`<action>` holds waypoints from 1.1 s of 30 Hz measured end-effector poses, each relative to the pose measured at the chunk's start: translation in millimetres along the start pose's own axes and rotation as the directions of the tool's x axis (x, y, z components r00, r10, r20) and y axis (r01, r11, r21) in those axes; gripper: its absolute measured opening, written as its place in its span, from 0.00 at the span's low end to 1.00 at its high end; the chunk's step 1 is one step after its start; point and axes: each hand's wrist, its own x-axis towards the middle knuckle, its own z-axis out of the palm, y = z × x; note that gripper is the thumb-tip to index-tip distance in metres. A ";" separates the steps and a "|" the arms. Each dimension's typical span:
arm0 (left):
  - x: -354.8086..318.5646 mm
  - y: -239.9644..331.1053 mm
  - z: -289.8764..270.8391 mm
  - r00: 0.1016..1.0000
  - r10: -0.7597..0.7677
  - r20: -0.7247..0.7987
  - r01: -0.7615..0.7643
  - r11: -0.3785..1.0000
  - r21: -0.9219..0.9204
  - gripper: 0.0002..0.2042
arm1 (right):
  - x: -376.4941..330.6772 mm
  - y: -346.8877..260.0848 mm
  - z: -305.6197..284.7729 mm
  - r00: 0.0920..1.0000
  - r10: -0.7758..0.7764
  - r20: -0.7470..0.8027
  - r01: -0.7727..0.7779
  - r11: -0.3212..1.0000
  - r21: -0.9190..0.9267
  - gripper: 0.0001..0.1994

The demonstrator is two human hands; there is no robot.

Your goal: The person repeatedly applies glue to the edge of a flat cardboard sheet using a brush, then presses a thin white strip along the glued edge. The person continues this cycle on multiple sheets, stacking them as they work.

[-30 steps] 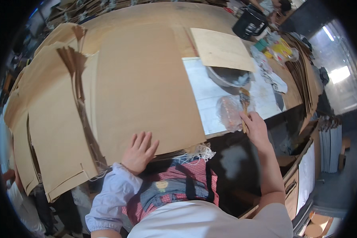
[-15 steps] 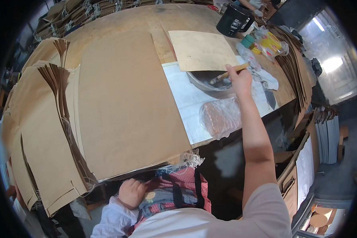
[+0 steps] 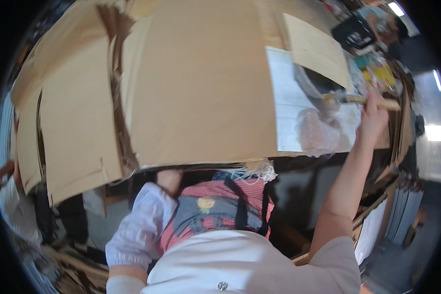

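Note:
My right hand [image 3: 374, 116] is closed round the wooden handle of a brush [image 3: 350, 99]. Its bristle end lies over the near rim of a round grey basin [image 3: 305, 84], which a pale flat board [image 3: 318, 49] partly covers. Just in front of the basin sits a pinkish block in clear plastic [image 3: 316, 132]. A large sheet of brown kraft paper [image 3: 206, 88] tops a stack at the middle of the table. My left hand [image 3: 169, 180] is at the near table edge below this stack, its fingers hidden under the edge.
Folded brown paper bags [image 3: 78, 108] are piled at the left. A black mug [image 3: 354, 33] and a yellow plastic packet [image 3: 379, 76] stand at the far right. White strings [image 3: 262, 170] hang off the near edge. Another person's arm [image 3: 15, 196] shows at far left.
The view has swung, shifting the table up and rightward. My right hand has drawn the brush from inside the basin to its near rim. My left hand's fingers have gone under the table edge.

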 end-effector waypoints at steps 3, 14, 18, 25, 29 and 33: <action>-5.4 0.8 -1.0 0.984 0.097 -0.148 -0.103 0.994 -0.034 0.05 | -78.0 -26.9 4.3 0.995 -0.066 0.082 0.050 0.982 0.185 0.04; -73.6 19.3 -128.0 0.915 -0.120 -0.386 -0.014 0.945 -0.328 0.06 | -240.4 -70.8 118.9 0.404 -0.248 0.880 0.168 0.966 0.195 0.08; -62.6 15.2 -149.0 0.897 -0.142 -0.418 0.051 0.974 -0.221 0.08 | -248.9 -75.5 137.2 0.338 -0.265 0.903 0.237 0.953 0.191 0.07; -40.3 8.2 -132.7 0.960 -0.097 -0.262 0.087 0.995 -0.050 0.08 | -254.2 -80.6 137.3 0.400 -0.127 0.908 0.145 0.987 0.075 0.05; -36.3 13.7 -130.6 0.961 -0.081 -0.263 0.097 0.994 0.046 0.10 | -269.3 -64.3 146.1 0.477 -0.089 0.874 0.044 0.996 0.078 0.05; -35.6 17.3 -129.7 0.964 -0.094 -0.248 0.104 0.994 0.027 0.09 | -241.3 -36.5 113.7 0.585 0.314 0.747 -0.154 0.948 -0.278 0.05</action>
